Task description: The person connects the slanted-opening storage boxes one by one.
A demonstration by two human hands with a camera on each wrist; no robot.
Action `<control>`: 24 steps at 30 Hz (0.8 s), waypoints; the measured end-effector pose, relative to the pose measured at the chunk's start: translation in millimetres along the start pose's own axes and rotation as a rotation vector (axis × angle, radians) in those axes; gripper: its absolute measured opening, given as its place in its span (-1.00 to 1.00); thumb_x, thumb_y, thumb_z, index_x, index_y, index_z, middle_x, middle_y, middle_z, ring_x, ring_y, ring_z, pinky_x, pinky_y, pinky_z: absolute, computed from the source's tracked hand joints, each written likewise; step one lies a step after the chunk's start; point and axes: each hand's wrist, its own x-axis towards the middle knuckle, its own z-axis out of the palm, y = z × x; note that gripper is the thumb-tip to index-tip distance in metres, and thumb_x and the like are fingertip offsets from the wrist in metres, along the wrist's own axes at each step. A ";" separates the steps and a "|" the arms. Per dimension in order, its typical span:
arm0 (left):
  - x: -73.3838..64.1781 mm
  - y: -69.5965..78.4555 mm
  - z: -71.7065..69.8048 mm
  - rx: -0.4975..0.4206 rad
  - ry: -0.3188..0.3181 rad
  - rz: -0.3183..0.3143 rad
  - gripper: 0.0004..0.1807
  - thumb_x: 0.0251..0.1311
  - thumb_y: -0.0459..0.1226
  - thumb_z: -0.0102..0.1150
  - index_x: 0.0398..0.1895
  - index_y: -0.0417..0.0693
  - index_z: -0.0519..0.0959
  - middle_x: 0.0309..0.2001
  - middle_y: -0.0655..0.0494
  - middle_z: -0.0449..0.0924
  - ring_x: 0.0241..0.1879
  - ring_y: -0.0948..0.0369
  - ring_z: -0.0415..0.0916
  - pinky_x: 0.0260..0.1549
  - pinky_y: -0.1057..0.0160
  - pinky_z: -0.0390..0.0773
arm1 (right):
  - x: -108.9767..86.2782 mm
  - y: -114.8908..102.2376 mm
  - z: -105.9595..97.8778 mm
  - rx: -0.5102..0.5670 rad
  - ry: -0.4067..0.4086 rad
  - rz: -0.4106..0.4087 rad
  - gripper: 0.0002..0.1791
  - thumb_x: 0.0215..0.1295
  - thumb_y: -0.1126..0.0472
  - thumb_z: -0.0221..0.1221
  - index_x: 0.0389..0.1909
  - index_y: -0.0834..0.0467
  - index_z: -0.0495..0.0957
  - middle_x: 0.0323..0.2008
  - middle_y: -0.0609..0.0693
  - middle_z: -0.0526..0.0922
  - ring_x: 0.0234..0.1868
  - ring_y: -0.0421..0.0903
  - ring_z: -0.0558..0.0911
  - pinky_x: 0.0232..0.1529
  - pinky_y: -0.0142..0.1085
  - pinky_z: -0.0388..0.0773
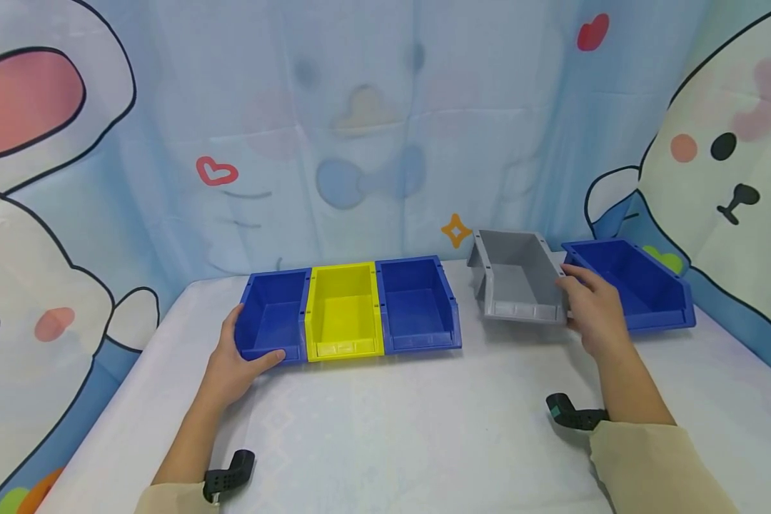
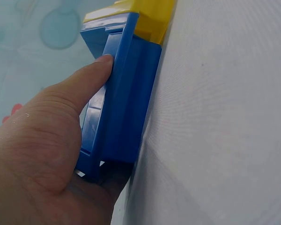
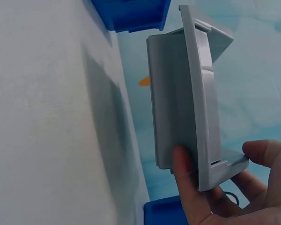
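Three storage bins stand side by side on the table: a left blue bin (image 1: 273, 314), a yellow bin (image 1: 344, 311) and another blue bin (image 1: 419, 305). My left hand (image 1: 234, 360) grips the left blue bin at its outer corner. The thumb presses the front lip (image 2: 96, 101), while the other fingers reach along the outer side and are partly hidden. To the right, my right hand (image 1: 594, 310) holds a grey bin (image 1: 517, 275) by its right wall. In the right wrist view the grey bin (image 3: 175, 101) hangs above the table, its shadow on the cloth.
A separate blue bin (image 1: 632, 282) stands at the far right, just beyond the right hand. White cloth covers the table (image 1: 398, 428). Behind it hangs a blue curtain (image 1: 373, 128) with cartoon animals. Black wrist cameras (image 1: 575, 412) sit on both forearms.
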 end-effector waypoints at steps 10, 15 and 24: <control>0.1 0.0 0.3 0.003 -0.002 -0.009 0.33 0.17 0.14 0.44 0.70 0.26 -0.39 0.69 -0.21 -0.24 0.63 -0.30 -0.16 0.52 -0.39 -0.02 | -5.9 -9.2 3.0 0.000 -0.073 -0.032 -0.32 0.62 -0.14 -0.14 0.66 -0.05 0.07 0.66 0.24 -0.04 0.56 0.42 0.19 0.39 0.34 0.34; -0.9 0.9 0.0 0.005 -0.003 -0.005 0.32 0.18 0.13 0.43 0.69 0.25 -0.40 0.69 -0.23 -0.23 0.62 -0.31 -0.15 0.52 -0.39 -0.01 | -7.5 -12.4 6.6 -0.014 -0.087 -0.042 -0.32 0.62 -0.12 -0.13 0.65 -0.03 0.08 0.64 0.25 0.01 0.54 0.43 0.23 0.36 0.34 0.37; -3.0 2.4 -0.9 0.005 -0.001 0.000 0.31 0.19 0.12 0.43 0.70 0.24 -0.39 0.68 -0.25 -0.23 0.62 -0.33 -0.14 0.52 -0.40 0.01 | -11.5 -17.0 13.2 -0.038 -0.126 -0.084 -0.34 0.62 -0.12 -0.13 0.64 -0.03 0.12 0.60 0.27 0.12 0.46 0.40 0.32 0.34 0.34 0.41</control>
